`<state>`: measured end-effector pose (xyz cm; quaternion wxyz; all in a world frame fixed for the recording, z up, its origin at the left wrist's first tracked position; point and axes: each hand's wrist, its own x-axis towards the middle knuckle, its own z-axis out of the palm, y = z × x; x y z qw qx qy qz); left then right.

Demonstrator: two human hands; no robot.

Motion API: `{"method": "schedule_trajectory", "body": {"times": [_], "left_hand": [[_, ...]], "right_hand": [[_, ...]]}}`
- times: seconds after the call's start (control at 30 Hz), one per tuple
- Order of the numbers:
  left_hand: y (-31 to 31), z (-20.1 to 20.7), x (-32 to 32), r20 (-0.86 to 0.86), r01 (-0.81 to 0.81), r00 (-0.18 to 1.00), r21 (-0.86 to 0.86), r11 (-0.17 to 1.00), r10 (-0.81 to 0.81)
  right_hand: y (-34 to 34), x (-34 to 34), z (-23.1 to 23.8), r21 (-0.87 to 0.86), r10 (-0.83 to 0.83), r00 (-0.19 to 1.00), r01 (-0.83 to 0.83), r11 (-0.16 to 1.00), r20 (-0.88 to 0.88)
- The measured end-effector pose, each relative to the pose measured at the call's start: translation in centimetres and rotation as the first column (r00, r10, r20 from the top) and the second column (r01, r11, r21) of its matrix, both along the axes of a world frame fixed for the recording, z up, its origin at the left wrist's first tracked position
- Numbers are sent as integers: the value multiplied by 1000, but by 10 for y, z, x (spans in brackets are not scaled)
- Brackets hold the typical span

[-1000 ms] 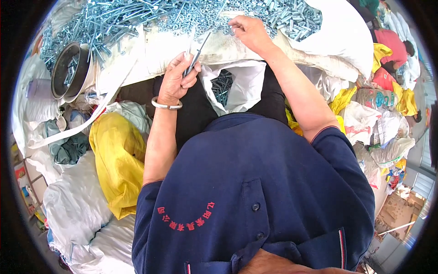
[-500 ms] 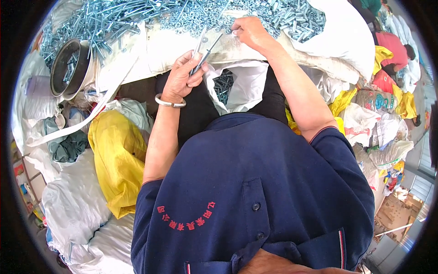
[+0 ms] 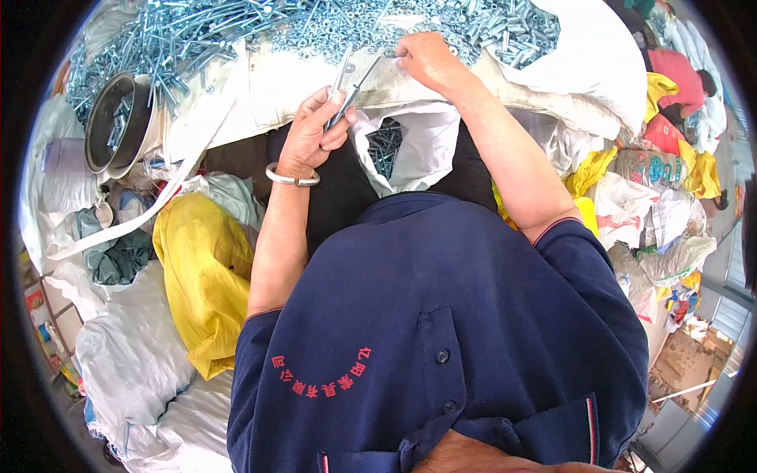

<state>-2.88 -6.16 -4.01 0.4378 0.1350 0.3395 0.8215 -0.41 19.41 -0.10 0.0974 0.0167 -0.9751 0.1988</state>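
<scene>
My left hand [image 3: 314, 135], with a pale bangle on its wrist, is closed around long thin metal bolts [image 3: 364, 75]. Two shafts stick up from its fingers, and a thicker sleeve shows at the lower end of one. My right hand [image 3: 432, 63] is closed in a pinch at the upper tip of the right-hand shaft; whatever small piece sits in its fingertips is hidden. Behind both hands, a heap of small nuts [image 3: 315, 35] lies on pale sheeting, with short metal sleeves [image 3: 516, 35] to its right and long bolts [image 3: 181, 47] to its left.
An open white sack [image 3: 426, 146] with metal parts inside sits between my legs. On the left are a dark round pan [image 3: 101, 122] holding a few bolts, a yellow sack [image 3: 205, 284] and white sacks [image 3: 134, 339]. More bags and a person in red [image 3: 678, 79] are at the right.
My right hand has gone slightly left, so its fingertips now meet the shaft's tip, which was apart from them before. The left hand has barely moved.
</scene>
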Motion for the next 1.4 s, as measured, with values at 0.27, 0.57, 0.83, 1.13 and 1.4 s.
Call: {"method": "schedule_trajectory", "body": {"times": [0.27,0.57,0.83,1.13,1.4], "left_hand": [[3,1,5,-47,-29,999,-56,998,27],[15,3,12,-139,-133,984,-182,974,109],[24,-4,17,-343,-293,921,-303,907,183],[27,-4,19,-325,-325,918,-282,903,229],[26,-8,19,-240,-317,935,-240,918,261]], "right_hand": [[-7,14,11,-227,48,999,-52,973,-25],[-30,39,32,-792,3,999,30,610,40],[-44,49,18,-214,-21,925,-65,975,-378],[-40,49,17,-273,-32,923,-80,959,-382],[-38,37,19,-120,63,871,-138,983,-487]]}}
